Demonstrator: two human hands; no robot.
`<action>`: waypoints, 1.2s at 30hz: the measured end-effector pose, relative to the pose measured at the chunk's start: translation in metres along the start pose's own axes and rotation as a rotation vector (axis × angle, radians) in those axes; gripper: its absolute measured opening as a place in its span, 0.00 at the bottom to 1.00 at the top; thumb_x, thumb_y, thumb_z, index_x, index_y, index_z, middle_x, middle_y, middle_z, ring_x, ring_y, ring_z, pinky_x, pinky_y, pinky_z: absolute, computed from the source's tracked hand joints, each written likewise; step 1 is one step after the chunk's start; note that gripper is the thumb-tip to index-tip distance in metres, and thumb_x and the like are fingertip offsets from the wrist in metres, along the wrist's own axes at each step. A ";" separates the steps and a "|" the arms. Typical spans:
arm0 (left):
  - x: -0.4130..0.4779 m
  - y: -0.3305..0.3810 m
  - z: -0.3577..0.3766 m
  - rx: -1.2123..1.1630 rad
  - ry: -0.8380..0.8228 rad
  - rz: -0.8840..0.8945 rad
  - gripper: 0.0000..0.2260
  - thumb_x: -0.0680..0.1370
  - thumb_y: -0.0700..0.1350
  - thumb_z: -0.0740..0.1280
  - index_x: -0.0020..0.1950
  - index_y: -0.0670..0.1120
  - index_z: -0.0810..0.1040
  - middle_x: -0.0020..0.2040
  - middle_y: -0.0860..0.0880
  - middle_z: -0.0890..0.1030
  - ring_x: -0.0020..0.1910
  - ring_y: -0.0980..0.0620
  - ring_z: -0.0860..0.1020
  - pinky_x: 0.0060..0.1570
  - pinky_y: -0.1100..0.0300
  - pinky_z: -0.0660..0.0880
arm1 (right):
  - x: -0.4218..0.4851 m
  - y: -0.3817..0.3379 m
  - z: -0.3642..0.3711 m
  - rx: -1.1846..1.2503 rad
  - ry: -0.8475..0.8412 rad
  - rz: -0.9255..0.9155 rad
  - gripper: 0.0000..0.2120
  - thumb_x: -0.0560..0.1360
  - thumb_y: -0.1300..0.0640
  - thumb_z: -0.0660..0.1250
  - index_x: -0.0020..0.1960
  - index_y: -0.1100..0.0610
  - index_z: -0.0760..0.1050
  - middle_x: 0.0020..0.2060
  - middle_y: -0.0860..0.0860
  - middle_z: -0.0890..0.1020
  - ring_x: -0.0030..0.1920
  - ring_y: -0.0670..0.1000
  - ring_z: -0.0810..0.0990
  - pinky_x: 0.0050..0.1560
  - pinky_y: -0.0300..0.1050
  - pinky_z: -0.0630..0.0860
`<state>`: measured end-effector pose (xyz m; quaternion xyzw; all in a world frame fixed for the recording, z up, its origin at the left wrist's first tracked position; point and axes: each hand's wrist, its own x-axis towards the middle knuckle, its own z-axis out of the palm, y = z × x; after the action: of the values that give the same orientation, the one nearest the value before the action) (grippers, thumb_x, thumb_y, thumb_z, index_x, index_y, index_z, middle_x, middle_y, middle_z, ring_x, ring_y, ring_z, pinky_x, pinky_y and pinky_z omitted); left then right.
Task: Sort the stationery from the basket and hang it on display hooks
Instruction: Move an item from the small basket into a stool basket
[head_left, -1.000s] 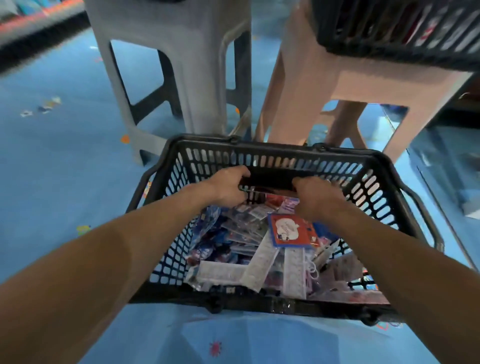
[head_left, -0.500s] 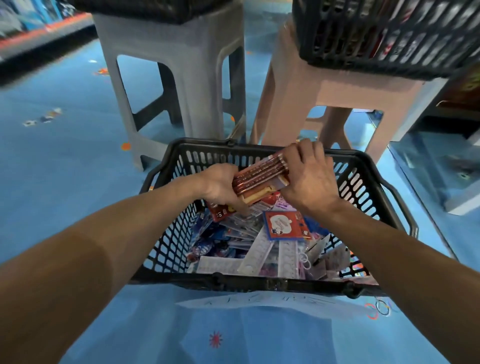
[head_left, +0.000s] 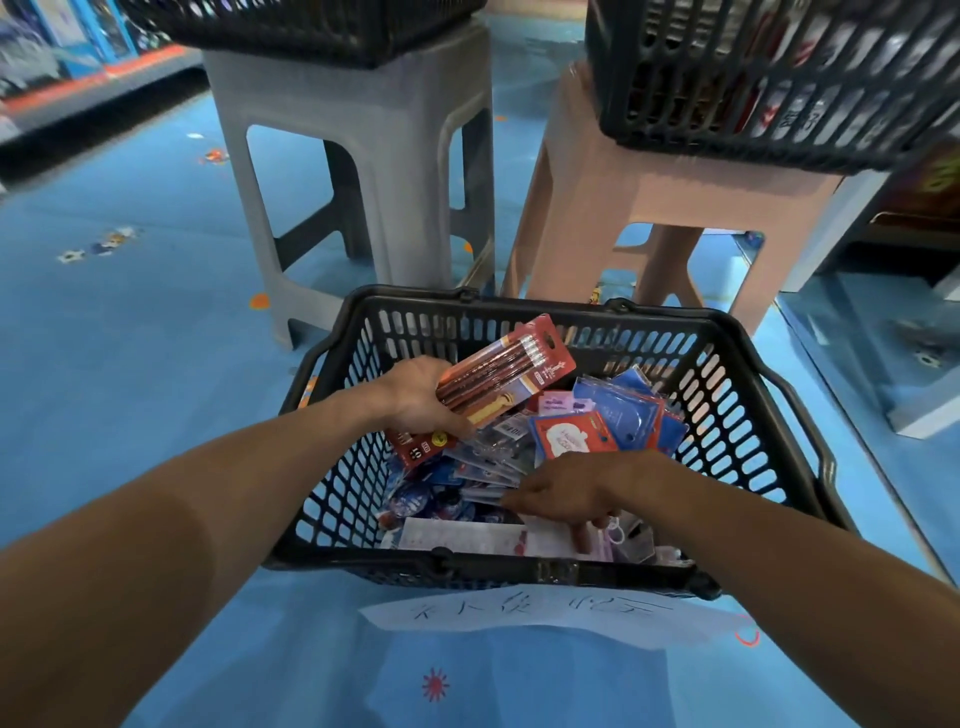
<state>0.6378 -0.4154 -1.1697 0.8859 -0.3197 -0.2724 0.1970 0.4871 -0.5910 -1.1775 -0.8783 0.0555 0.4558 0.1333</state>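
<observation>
- Head view: the red carded pack of dark pencils (head_left: 506, 382) is held over the far-left part of the black plastic mesh basket (head_left: 737, 415). It is tilted, with its hang-tab end up and to the right.
- The left hand (head_left: 418, 400) alone grips it now, fingers and thumb curled round its lower half. Half a second ago both hands clasped the pack.
- The right hand (head_left: 566, 493) has let go and dropped to the basket's near side. Its fingers are loosely spread, tips touching the clear flat packets (head_left: 467, 538) there.
- A second ago both hands were low at the basket's far wall.
- In the basket, a red card with a white shape (head_left: 571, 439) lies in the middle, with blue-backed blister packs (head_left: 626, 410) behind it. Round blue printed packets (head_left: 426, 499) lie along the left wall.
- A white paper sheet with handwriting (head_left: 519, 608) shows just below the basket's near rim, over the blue floor (head_left: 130, 364).
- Beyond, a grey plastic stool (head_left: 363, 130) carries a second black mesh basket (head_left: 311, 31).
- A pink plastic stool (head_left: 649, 197) carries a third black mesh basket (head_left: 779, 78), its contents too blurred to tell.
</observation>
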 end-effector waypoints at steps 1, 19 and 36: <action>0.001 0.001 0.002 -0.015 -0.007 0.000 0.18 0.70 0.54 0.81 0.55 0.56 0.77 0.53 0.53 0.82 0.54 0.52 0.81 0.59 0.55 0.78 | -0.005 0.003 -0.003 0.025 0.012 0.020 0.25 0.80 0.30 0.52 0.69 0.42 0.70 0.49 0.54 0.87 0.38 0.54 0.85 0.43 0.45 0.79; 0.007 0.001 0.018 -0.576 0.000 -0.099 0.22 0.72 0.49 0.80 0.64 0.51 0.79 0.56 0.48 0.85 0.55 0.48 0.84 0.60 0.46 0.81 | 0.036 0.058 0.005 0.183 0.561 0.380 0.44 0.66 0.25 0.64 0.74 0.48 0.64 0.68 0.53 0.76 0.66 0.59 0.77 0.62 0.56 0.76; 0.005 0.008 0.020 -0.814 -0.073 -0.167 0.21 0.81 0.46 0.71 0.73 0.51 0.72 0.60 0.45 0.83 0.57 0.45 0.83 0.50 0.48 0.82 | -0.018 0.069 -0.010 -0.125 0.790 0.628 0.30 0.73 0.46 0.74 0.71 0.55 0.70 0.64 0.56 0.70 0.64 0.58 0.72 0.57 0.53 0.77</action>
<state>0.6250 -0.4283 -1.1825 0.7484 -0.1199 -0.4227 0.4968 0.4689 -0.6607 -1.1701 -0.9309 0.3356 0.1094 -0.0942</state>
